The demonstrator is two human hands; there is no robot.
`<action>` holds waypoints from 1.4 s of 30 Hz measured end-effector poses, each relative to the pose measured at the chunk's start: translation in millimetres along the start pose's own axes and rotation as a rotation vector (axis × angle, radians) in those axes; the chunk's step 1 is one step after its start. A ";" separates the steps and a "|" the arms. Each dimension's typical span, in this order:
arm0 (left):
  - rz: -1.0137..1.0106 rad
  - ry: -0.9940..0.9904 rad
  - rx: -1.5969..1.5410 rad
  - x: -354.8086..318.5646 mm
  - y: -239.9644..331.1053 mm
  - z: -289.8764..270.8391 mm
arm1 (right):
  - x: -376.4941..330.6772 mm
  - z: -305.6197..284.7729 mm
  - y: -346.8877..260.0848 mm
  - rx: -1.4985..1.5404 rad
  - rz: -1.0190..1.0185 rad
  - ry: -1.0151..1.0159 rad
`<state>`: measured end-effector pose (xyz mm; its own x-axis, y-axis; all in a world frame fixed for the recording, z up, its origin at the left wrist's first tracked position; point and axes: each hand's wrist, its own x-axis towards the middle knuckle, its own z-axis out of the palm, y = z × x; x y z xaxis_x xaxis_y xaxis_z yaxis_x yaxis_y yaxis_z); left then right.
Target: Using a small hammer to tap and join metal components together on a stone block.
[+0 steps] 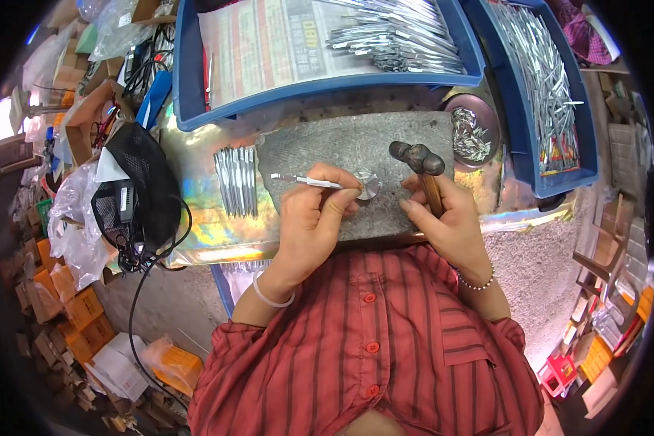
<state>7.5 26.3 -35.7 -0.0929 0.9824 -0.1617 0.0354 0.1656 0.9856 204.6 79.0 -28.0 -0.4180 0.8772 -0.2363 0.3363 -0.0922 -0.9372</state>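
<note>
My left hand is closed in a pinch on a slim silver metal piece, which points left from the fingertips over a grey stone slab. In my right hand is a small hammer, its dark head up and its wooden handle running down into the palm. The right thumb and forefinger stick out near the slab's surface. Between both hands a small round shiny metal disc lies on the slab, partly behind the left fingertips. Left of the slab, several similar slim metal pieces lie side by side.
A blue tray with piled metal pieces stands behind the slab; another blue tray stands at the right. A round dish holds small metal bits. On the left are a black mesh bag, cables and plastic bags.
</note>
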 end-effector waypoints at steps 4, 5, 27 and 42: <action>0.072 0.013 0.065 -0.6 -1.4 2.7 | -0.6 -1.8 -2.4 -0.035 -0.008 -0.016; 0.077 0.022 0.053 -0.8 -1.9 3.4 | -0.5 -2.1 -1.6 -0.048 -0.014 -0.018; 0.141 0.004 0.237 2.2 5.5 4.0 | -0.9 -2.9 0.0 -0.109 -0.092 0.012; 0.372 0.035 0.458 4.7 6.3 9.6 | -1.2 -1.8 2.3 -0.122 -0.115 0.024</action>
<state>16.8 32.9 -30.7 -0.0249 0.9795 0.1997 0.4970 -0.1612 0.8527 207.4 78.5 -29.3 -0.4396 0.8900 -0.1212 0.3875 0.0661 -0.9195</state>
